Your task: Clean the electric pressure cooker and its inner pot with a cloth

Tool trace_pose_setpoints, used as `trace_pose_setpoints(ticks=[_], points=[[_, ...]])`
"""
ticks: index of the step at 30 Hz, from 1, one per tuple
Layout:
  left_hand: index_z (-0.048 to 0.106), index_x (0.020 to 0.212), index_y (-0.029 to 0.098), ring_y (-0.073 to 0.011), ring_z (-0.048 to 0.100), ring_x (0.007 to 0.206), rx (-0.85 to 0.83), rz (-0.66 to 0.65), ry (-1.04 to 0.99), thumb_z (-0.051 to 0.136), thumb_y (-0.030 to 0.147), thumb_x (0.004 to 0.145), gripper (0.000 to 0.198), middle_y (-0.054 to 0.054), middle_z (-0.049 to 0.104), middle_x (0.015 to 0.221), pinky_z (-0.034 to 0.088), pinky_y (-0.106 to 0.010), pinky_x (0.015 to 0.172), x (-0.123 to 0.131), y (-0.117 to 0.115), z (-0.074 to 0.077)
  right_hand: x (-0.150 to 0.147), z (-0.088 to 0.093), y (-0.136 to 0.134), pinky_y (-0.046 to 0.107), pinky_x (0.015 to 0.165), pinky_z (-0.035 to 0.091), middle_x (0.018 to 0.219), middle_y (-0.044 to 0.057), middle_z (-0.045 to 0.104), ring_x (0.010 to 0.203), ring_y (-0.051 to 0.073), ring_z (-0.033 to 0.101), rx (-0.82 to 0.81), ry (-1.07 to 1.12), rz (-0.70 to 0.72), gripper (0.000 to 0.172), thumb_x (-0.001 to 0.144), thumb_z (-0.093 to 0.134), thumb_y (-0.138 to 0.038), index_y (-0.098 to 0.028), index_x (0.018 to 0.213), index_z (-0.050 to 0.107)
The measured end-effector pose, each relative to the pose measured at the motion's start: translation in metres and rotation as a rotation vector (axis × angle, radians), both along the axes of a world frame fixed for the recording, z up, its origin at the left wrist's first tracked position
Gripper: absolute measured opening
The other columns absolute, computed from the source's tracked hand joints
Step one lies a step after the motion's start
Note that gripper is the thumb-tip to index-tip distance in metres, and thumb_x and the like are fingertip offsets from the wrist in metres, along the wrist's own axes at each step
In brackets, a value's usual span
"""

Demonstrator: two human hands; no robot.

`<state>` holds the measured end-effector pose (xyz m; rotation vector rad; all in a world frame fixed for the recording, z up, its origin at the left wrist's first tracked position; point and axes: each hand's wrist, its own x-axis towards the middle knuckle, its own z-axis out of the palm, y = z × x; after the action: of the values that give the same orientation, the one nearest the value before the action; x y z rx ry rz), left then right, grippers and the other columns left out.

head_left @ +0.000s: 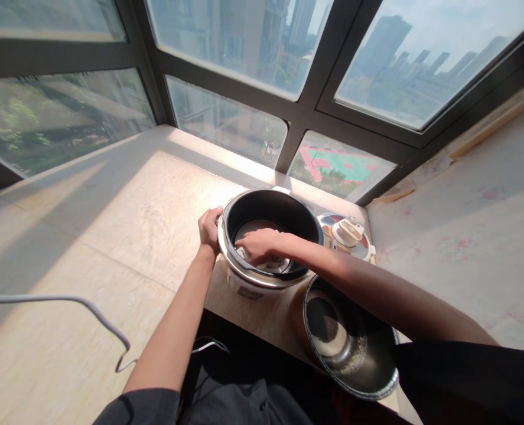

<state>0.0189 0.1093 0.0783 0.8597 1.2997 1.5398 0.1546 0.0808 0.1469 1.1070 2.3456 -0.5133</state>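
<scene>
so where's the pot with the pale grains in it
In the head view, the pot is at lower right, beside the cooker and partly hidden by the right forearm.

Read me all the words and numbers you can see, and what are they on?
No text can be read.
Small greyish front panel on the round white-and-silver cooker: any markings are too small and blurred.
Round shiny lid with a cream knob: nothing readable.

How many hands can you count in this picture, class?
2: the left hand holds the side of the cooker, and the right hand reaches down inside it.
</scene>
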Motion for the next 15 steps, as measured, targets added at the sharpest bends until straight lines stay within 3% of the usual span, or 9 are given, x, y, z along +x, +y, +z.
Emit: trace_pose_setpoints(ticks=[3, 6, 10, 15], points=[[0.042, 0.05, 0.023, -0.0173, 0.037, 0.063, -0.023, -0.001, -0.022, 0.058, 0.018, 0.081, 0.035, 0.001, 0.039, 0.054, 0.035, -0.032, 0.062, 0.0, 0.0, -0.001, -0.007, -0.012, 0.005, 0.042, 0.081, 0.058, 0.126, 0.017, 0.065, 0.107, 0.032, 0.067, 0.285, 0.094, -0.027, 0.042, 0.095, 0.058, -0.036, -0.021, 0.134, 0.062], [0.043, 0.05, 0.023, -0.0163, 0.036, 0.062, -0.024, -0.012, -0.052, 0.058, 0.018, 0.08, 0.034, 0.002, 0.039, 0.053, 0.034, -0.031, 0.059, 0.0, 0.0, -0.001, -0.006, -0.024, 0.017, 0.041, 0.08, 0.058, 0.13, 0.018, 0.061, 0.115, 0.033, 0.06, 0.437, 0.072, -0.006, 0.036, 0.099, 0.049, -0.027, -0.021, 0.132, 0.063], [0.04, 0.048, 0.023, -0.0142, 0.031, 0.057, -0.033, -0.024, -0.121, 0.058, 0.021, 0.078, 0.035, 0.003, 0.034, 0.051, 0.031, -0.029, 0.054, 0.0, 0.0, -0.001, 0.006, -0.025, 0.037, 0.044, 0.088, 0.056, 0.131, 0.02, 0.063, 0.12, 0.034, 0.059, 0.438, -0.021, -0.116, 0.037, 0.101, 0.044, -0.022, -0.019, 0.13, 0.067], [0.042, 0.048, 0.023, -0.0142, 0.031, 0.056, -0.026, -0.021, -0.13, 0.06, 0.024, 0.076, 0.033, 0.002, 0.034, 0.052, 0.031, -0.029, 0.052, 0.0, -0.001, 0.0, 0.033, -0.017, 0.049, 0.044, 0.09, 0.056, 0.115, 0.026, 0.072, 0.109, 0.036, 0.07, 0.312, -0.141, -0.273, 0.034, 0.092, 0.062, -0.028, -0.011, 0.117, 0.075]])
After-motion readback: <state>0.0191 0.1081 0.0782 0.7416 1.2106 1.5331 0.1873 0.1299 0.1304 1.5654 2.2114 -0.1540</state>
